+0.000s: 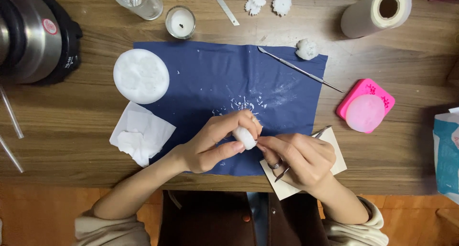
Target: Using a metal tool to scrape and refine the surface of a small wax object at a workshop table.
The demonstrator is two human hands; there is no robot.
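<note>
My left hand (216,143) grips a small white wax piece (245,137) between thumb and fingers, over the near edge of a dark blue cloth (215,78) speckled with white shavings. My right hand (299,157), wearing a ring, holds a thin metal carving tool (321,132) and its fingertips touch the wax piece from the right. Under the right hand lies a cream paper card (334,145).
On the wooden table: a round white wax disc (141,76), crumpled tissue (138,138), a glass candle (180,22), a drinking glass (138,1), a second metal tool (299,69), a wax lump (306,49), white wax flowers (267,2), a pink mould (366,106), a paper roll (377,11), a steel pot (33,35).
</note>
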